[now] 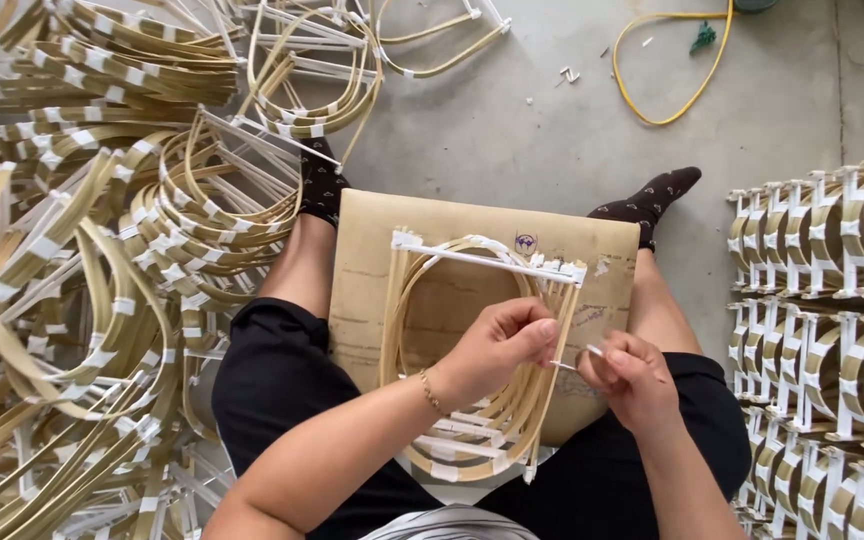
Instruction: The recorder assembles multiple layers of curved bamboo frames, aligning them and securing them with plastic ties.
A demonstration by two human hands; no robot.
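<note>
Left hand point(500, 345) partly hides the curved pale bamboo-strip frame bundle with white ties point(472, 350) it grips; right hand point(632, 375) pinches a thin, indistinct white strip point(592, 351).

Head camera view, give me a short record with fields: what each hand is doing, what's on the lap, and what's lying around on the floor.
left hand: pinching the right edge of a bamboo frame
right hand: holding a thin white strip next to the frame
lap: tan board under the frame
floor left: loose pile of bamboo frames
floor right: neat stacked frames
floor top: yellow cord
</note>
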